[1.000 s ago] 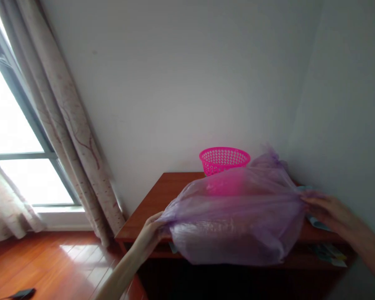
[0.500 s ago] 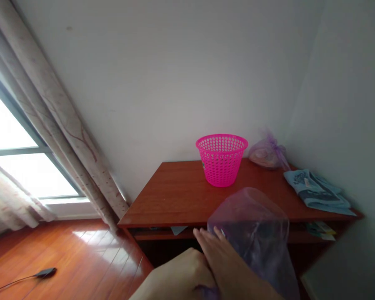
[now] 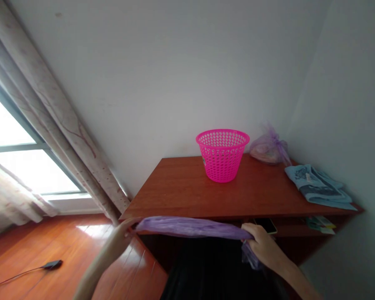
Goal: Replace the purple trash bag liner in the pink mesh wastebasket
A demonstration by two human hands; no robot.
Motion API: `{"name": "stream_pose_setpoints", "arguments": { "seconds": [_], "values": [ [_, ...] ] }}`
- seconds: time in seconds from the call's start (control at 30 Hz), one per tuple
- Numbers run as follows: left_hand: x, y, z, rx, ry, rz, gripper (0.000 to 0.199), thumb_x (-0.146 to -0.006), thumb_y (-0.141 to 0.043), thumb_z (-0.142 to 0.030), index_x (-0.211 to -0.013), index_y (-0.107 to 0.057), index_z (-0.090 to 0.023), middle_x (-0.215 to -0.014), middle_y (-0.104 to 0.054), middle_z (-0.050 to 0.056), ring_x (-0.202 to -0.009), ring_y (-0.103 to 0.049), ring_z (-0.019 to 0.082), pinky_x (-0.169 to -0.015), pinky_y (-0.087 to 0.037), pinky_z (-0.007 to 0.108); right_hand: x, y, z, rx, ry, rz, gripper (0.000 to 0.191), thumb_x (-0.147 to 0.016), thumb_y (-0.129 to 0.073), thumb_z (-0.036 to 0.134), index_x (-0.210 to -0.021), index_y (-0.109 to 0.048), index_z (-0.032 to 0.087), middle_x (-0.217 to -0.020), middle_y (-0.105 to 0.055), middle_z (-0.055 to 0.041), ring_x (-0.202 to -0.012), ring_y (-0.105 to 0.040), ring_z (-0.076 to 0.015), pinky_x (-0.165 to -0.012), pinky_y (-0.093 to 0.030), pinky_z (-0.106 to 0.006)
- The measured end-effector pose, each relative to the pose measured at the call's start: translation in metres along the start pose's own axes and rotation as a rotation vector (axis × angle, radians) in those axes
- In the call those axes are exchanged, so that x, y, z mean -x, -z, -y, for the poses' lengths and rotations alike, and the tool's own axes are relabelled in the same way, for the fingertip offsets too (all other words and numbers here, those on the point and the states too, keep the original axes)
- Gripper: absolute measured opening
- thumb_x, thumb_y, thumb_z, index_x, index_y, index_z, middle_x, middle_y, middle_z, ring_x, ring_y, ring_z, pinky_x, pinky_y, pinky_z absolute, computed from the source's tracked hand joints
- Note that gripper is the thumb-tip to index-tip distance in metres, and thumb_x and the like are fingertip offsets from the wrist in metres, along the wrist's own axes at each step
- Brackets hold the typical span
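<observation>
My left hand [image 3: 118,238] and my right hand [image 3: 263,246] both grip the edge of a thin purple plastic bag [image 3: 190,227], stretched into a flat band between them, just below the front edge of a reddish-brown wooden desk [image 3: 187,191]. A loose part of the bag hangs below my right hand. Neither hand touches the desk. Beyond them, a pink perforated plastic basket [image 3: 222,156] stands upright on the desktop, out of reach of the bag.
A tied purple bag holding something pale [image 3: 267,151] sits in the desk's back corner. Folded blue printed cloth [image 3: 317,187] lies at the right. A phone [image 3: 265,225] and papers [image 3: 320,225] rest on a lower shelf. A black plug and cable [image 3: 52,264] lie on the wooden floor.
My hands have moved apart from close together, pulling the bag from a bunched hanging shape into a flat stretched band. The basket and desk sit slightly higher in view.
</observation>
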State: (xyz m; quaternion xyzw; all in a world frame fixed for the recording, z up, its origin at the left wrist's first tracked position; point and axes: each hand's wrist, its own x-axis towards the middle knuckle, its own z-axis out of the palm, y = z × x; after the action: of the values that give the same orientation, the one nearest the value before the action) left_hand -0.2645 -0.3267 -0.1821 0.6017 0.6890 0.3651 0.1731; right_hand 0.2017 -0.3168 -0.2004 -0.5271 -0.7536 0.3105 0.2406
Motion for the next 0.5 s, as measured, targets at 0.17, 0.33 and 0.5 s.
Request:
{"name": "stream_pose_setpoints", "arguments": {
  "seconds": [0.17, 0.33, 0.5],
  "values": [
    [0.061, -0.088, -0.084, 0.066, -0.280, 0.281, 0.082, -0.074, -0.056, -0.019, -0.150, -0.026, -0.027, -0.156, -0.029, 0.009, -0.141, -0.030, 0.027, -0.114, -0.027, 0.048, -0.003, -0.010, 0.039, -0.049, 0.118, 0.028, 0.022, -0.066, -0.036, 0.006, -0.073, -0.054, 0.017, -0.080, -0.060, -0.0025, -0.078, -0.054, -0.0147, -0.071, -0.034, -0.026],
    [0.072, -0.147, -0.110, 0.258, -0.061, 0.635, 0.029, -0.082, -0.053, -0.030, -0.101, -0.068, -0.014, -0.081, -0.069, 0.009, -0.072, -0.063, 0.021, -0.065, -0.051, 0.030, -0.006, -0.012, 0.061, -0.122, 0.301, -0.005, 0.030, -0.072, -0.039, 0.004, -0.087, -0.061, 0.018, -0.092, -0.058, -0.0031, -0.084, -0.054, -0.0126, -0.075, -0.037, -0.023],
    [0.047, -0.149, -0.088, 0.528, 0.008, 0.335, 0.012, -0.077, -0.056, -0.022, -0.073, -0.065, -0.015, -0.062, -0.060, 0.001, -0.059, -0.054, 0.014, -0.057, -0.042, 0.023, -0.011, -0.021, 0.024, -0.237, 0.170, -0.098, 0.047, -0.068, -0.043, 0.002, -0.107, -0.062, 0.021, -0.107, -0.057, -0.0048, -0.100, -0.054, -0.0155, -0.093, -0.039, -0.029]
  ]
}}
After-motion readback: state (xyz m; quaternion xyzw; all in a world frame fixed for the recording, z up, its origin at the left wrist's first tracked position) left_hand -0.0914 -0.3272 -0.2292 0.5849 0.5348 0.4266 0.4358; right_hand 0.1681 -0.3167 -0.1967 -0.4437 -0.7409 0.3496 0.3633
